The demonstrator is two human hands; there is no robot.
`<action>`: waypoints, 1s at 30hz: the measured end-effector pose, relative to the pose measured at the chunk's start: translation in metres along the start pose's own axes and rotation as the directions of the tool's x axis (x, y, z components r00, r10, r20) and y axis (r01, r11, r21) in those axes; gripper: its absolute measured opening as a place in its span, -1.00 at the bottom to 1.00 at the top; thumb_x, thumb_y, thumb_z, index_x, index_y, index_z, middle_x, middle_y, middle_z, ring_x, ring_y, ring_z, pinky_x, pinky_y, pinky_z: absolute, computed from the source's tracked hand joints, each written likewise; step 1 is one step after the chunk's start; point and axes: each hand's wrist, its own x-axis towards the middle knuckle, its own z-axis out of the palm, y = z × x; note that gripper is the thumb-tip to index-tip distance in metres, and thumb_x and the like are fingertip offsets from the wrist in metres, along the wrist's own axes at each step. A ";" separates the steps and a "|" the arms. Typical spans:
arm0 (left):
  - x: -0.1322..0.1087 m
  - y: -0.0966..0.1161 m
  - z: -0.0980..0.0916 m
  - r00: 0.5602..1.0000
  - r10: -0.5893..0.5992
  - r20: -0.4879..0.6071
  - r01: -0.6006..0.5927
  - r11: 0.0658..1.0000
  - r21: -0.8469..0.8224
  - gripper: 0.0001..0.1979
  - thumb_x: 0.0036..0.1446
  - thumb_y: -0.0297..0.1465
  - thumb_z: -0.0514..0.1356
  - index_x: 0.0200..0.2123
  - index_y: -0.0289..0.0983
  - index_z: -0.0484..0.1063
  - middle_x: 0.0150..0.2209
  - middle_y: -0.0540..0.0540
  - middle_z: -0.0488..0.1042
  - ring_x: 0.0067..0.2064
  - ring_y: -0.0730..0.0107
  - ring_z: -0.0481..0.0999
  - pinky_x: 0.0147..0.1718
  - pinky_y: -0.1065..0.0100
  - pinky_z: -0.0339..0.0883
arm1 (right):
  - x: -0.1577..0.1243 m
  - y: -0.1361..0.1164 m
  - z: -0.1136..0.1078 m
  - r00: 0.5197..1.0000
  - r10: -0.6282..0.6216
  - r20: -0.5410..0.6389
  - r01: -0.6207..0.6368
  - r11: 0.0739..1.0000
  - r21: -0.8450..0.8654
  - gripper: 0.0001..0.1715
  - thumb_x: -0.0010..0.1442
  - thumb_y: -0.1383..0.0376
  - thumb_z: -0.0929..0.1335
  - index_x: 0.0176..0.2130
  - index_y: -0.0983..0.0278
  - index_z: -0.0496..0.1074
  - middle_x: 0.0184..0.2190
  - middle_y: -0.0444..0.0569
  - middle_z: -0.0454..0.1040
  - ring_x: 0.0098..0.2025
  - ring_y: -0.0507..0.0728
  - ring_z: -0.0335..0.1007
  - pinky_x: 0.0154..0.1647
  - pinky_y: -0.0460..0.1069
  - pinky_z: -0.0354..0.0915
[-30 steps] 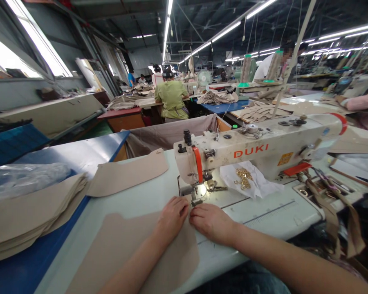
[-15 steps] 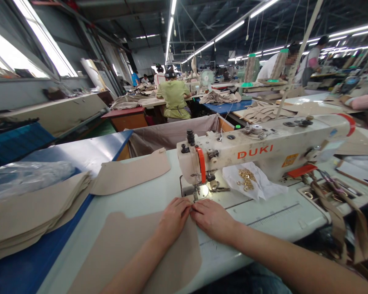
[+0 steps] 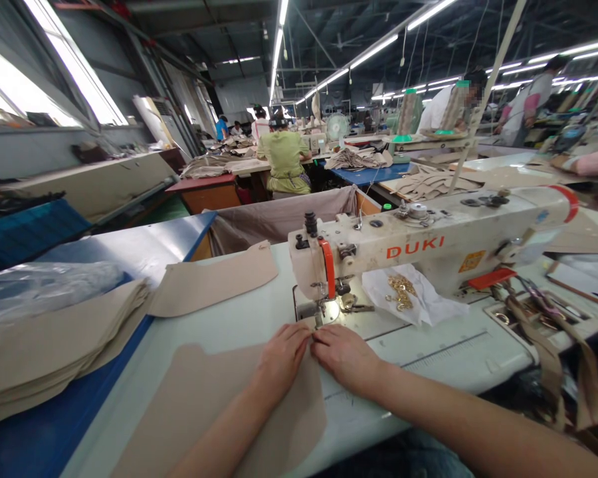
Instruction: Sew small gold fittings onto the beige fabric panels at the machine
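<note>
A large beige fabric panel (image 3: pixel 204 398) lies on the pale table in front of the sewing machine (image 3: pixel 428 239). Its narrow top end reaches up to the presser foot, where a small beige edge shows under the machine's light. My left hand (image 3: pixel 282 355) has its fingers closed on the panel's tip. Close against it, my right hand (image 3: pixel 346 358) pinches the same end from the right. The fingertips nearly meet just before the needle area and hide the exact spot they grip.
Another beige piece (image 3: pixel 214 279) lies left of the machine head. A stack of beige panels (image 3: pixel 54 352) and clear plastic (image 3: pixel 44 285) rest on the blue side table. Gold rings (image 3: pixel 401 292) sit on white paper (image 3: pixel 433 305). Straps (image 3: pixel 548 358) hang at right. Co-workers sit beyond.
Both hands and the panel stay almost in place at the needle area. In the background at right, a standing person has shifted to the right.
</note>
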 end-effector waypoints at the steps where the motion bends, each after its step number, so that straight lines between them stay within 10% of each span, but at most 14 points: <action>1: 0.000 0.000 0.000 1.000 0.002 0.000 -0.002 1.000 0.002 -0.75 0.26 -0.45 -0.04 -0.28 -0.27 0.44 -0.30 -0.11 0.52 -0.25 0.33 0.50 -0.23 0.27 0.46 | 0.000 0.000 0.000 1.000 -0.005 0.005 0.005 1.000 -0.002 -0.93 0.20 0.38 0.32 -0.29 0.35 0.43 -0.27 -0.01 0.44 -0.16 0.14 0.31 -0.05 0.01 0.25; 30: 0.033 -0.004 0.025 0.999 0.042 -0.004 -0.042 0.999 -0.003 -0.74 0.26 -0.45 -0.03 -0.32 -0.28 0.45 -0.31 -0.12 0.54 -0.26 0.31 0.50 -0.23 0.25 0.47 | -0.002 0.035 -0.006 1.000 0.028 -0.004 -0.028 1.000 0.004 -0.92 0.21 0.37 0.33 -0.24 0.34 0.39 -0.21 0.01 0.45 -0.16 0.14 0.31 -0.16 0.01 0.24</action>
